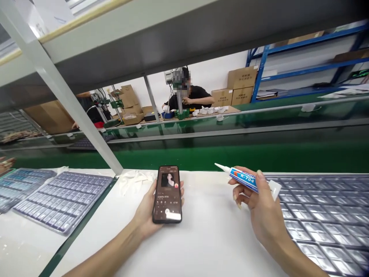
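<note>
Two things are held over the table (207,234): a black phone (167,194) is clasped in the closed grip of the left hand (143,217), near the middle. A blue glue tube (243,179) is pinched in the closed grip of the right hand (261,211), nozzle pointed left, beside a clear tray (325,215).

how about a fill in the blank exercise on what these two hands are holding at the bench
The left hand holds a black rectangular ____ with a lit screen.
The right hand holds a blue-and-white squeeze tube whose white nozzle points to the person's ____.
A clear plastic compartment tray lies by the right hand on the ____ tabletop.
Missing: smartphone; left; white.
</note>
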`<state>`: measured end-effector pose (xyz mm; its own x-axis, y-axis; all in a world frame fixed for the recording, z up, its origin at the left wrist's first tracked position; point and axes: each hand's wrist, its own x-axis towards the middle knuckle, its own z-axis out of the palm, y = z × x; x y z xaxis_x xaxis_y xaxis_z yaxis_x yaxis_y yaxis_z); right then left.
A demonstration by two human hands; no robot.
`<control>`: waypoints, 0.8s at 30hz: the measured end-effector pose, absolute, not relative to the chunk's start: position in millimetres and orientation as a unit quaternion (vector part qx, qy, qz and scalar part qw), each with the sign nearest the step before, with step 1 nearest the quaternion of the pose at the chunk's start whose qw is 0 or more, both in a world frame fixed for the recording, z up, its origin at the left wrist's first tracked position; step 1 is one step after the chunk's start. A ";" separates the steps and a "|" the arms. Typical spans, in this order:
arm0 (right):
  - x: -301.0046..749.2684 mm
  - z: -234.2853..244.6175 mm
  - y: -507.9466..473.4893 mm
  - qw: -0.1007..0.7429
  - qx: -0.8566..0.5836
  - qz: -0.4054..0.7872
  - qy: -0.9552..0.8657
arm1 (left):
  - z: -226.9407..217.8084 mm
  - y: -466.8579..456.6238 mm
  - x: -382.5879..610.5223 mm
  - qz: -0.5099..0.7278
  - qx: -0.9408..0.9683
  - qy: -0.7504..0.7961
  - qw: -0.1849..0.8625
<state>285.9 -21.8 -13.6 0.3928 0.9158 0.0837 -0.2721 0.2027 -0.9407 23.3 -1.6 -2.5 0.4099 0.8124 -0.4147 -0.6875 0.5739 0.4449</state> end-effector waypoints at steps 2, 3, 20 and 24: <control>285.8 -14.2 -22.2 0.691 -0.469 0.428 -0.345 | -3.4 -1.9 18.5 0.421 0.094 0.297 0.852; 285.8 -14.4 -22.7 0.690 -0.472 0.427 -0.344 | -4.1 -2.9 17.0 0.399 0.097 0.292 0.864; 286.2 -9.2 -25.5 0.688 -0.477 0.423 -0.345 | -10.4 -40.2 40.4 0.160 0.250 0.241 0.924; 284.0 -8.4 -26.9 0.688 -0.475 0.420 -0.352 | -11.0 -41.0 39.7 0.154 0.255 0.242 0.924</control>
